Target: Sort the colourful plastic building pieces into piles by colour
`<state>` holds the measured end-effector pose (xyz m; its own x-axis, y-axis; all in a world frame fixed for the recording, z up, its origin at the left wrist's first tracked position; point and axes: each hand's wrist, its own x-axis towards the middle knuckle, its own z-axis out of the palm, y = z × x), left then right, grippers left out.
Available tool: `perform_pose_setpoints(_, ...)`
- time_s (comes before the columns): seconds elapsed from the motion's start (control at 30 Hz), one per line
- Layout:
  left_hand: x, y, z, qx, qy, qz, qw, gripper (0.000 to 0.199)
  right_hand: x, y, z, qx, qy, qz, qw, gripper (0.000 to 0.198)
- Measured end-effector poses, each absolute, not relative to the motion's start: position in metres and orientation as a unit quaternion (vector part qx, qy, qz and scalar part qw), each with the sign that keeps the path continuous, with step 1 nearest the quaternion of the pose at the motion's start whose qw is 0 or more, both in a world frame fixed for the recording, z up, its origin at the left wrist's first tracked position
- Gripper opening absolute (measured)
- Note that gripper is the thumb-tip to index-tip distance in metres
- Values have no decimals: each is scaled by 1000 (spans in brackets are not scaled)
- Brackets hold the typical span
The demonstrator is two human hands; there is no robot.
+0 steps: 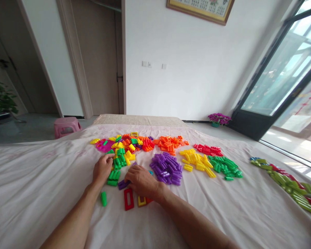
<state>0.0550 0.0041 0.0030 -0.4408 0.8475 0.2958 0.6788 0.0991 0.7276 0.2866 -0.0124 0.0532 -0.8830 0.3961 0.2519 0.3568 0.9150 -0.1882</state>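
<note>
My left hand (103,169) is at the left edge of a group of green plastic building blocks (120,159), fingers curled inward. Whatever lies between its fingertips is hidden. My right hand (142,180) reaches in from the right, its fingers bent down over a purple building block (123,185) and closed on it. Just below this hand lie a red rectangular frame piece (129,199) and a yellow frame piece (142,201), the latter partly covered. A single green block (104,199) sits apart near my left wrist. Beyond both hands spreads a mixed-colour pile (131,143).
Sorted heaps of purple blocks (166,168), orange blocks (169,143), yellow blocks (197,160), red blocks (208,149) and green blocks (225,166) lie on the wrinkled pale cloth (54,173). Farther right are long green and red pieces (290,185). A pink stool (66,127) stands left.
</note>
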Motion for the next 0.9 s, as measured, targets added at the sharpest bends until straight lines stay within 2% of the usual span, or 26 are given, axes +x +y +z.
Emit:
perform_pose_setpoints(0.1, 55, 4, 3, 516, 738, 421, 107, 36, 287, -14, 54, -200, -965, 64, 154, 9)
perform_pose_setpoints(0.3, 54, 4, 2, 511, 738, 426, 117, 35, 301, -7, 78, -268, -943, 45, 194, 30)
perform_pose_setpoints(0.5, 54, 5, 2, 508, 736, 429, 126, 36, 331, 11, 110, -397, -898, 18, 188, 27)
perform_pose_setpoints(0.7, 54, 5, 1, 510, 737, 428, 113, 34, 357, 18, 129, -502, -855, -10, 131, 29)
perform_pose_setpoints(0.9, 52, 8, -3, 514, 736, 427, 108, 34, 379, 23, 139, -565, -824, -14, 22, 38)
